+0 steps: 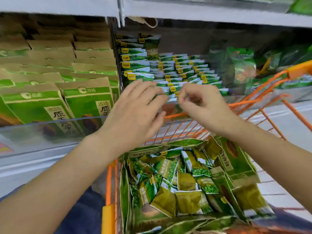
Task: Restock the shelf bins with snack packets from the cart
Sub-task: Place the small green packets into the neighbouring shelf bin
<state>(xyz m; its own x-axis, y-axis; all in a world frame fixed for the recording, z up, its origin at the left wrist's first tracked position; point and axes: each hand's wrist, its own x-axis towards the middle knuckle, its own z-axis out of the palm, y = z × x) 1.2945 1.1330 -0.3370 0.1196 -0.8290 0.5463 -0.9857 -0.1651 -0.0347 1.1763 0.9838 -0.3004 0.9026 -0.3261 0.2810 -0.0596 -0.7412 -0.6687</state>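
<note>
Green snack packets (179, 76) stood in tight upright rows inside the middle shelf bin (194, 48), white top edges and yellow tags facing out, the rows at the left rising higher than the rest. More of the same packets (170, 176) lay loose and jumbled in an opened green outer bag (124, 188) down in the orange wire cart (263, 92), parked right against the shelf front. Reached over the cart toward the front row of the bin with both arms. Left hand (135, 105) held fingers straight and slightly spread, tips touching the near packets at the bin's front edge, clamped on nothing. Right hand (199, 100) hung just beside it, fingers curled inward with fingertips (183, 98) gathered near the front packets; blurred by motion, so could not tell whether a packet was pinched between them. Kept the two hands close together, not touching.

Stacked to the left, in the neighbouring bin, brown paper bags (79, 98) with green printed panels, leaning back in several rows behind a clear plastic front lip (50, 125). Lay at the right side of the cart load, larger green-and-brown bags (236, 159) on their sides. Sat further right on the shelf, dim and blurred, other green packages (243, 65). Ran overhead a pale grey upper shelf (67, 7). Showed pale tiled floor (290, 125) beyond the cart at the right.
</note>
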